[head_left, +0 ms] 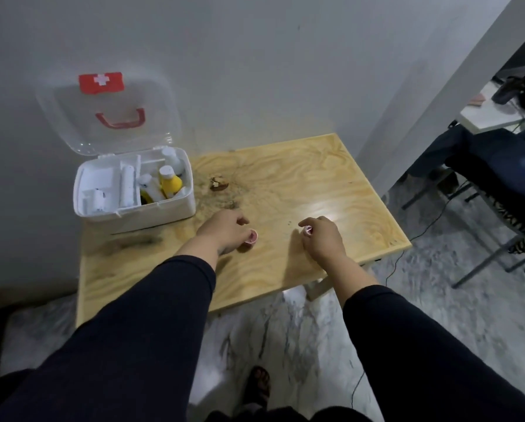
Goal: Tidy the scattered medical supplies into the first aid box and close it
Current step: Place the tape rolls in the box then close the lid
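Note:
The white first aid box (151,210) stands open at the table's back left, its clear lid (72,123) with a red cross and red handle leaning against the wall. Inside are a yellow bottle (170,182), white bottles and a white bandage roll (126,185). My left hand (224,231) is closed around a small pink-and-white tape roll (250,238) on the table. My right hand (323,237) pinches a second small pink-and-white roll (308,229) between its fingertips, just above the wood.
The light wooden table (331,184) has a dark stain and a small brown scrap (218,183) near the box. A wall is behind. A chair with dark clothing (498,178) stands to the right, with a cable on the marble floor.

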